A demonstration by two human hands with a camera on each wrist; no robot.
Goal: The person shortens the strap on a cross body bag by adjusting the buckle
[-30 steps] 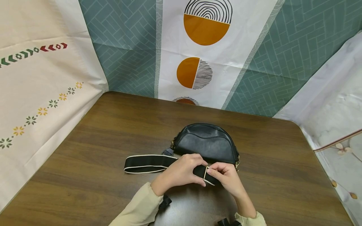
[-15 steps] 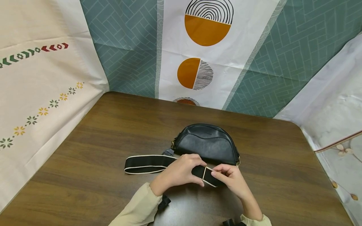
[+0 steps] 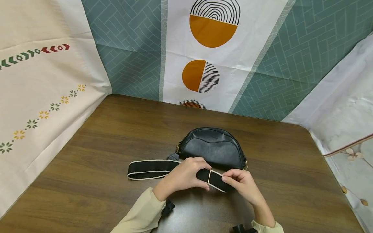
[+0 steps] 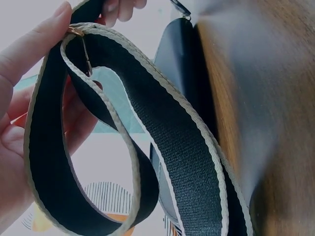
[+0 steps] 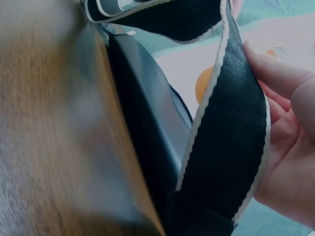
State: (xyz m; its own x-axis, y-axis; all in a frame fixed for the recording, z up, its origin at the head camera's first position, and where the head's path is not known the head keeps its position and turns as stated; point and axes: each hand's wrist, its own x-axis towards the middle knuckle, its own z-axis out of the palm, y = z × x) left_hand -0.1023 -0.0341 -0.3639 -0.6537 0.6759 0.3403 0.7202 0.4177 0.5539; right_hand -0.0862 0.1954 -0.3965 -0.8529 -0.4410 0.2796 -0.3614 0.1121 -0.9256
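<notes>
A black half-moon handbag (image 3: pixel 211 147) lies on the table, its wide black strap (image 3: pixel 145 166) with cream edging stretched out in front. My left hand (image 3: pixel 186 174) holds the strap between thumb and fingers, right beside its thin gold slider buckle (image 3: pixel 209 176). To the right of that buckle, my right hand (image 3: pixel 242 184) pinches the strap's upper edge. In the left wrist view the strap (image 4: pixel 172 132) hangs in a loop below the buckle (image 4: pixel 87 56). The right wrist view has the strap (image 5: pixel 229 118) running down past my thumb, with the bag (image 5: pixel 147 108) behind.
The brown wooden table (image 3: pixel 96 145) extends around the bag. A green and white patterned cloth (image 3: pixel 131 48) hangs at its far edge. Pale cloths hang at the left (image 3: pixel 43 97) and right (image 3: pixel 344 97). Gold clasp rings sit at the bag's ends.
My right hand has slid to the right, away from the buckle, and more strap shows between the two. The left hand and buckle have shifted slightly left. The bag has stayed put.
</notes>
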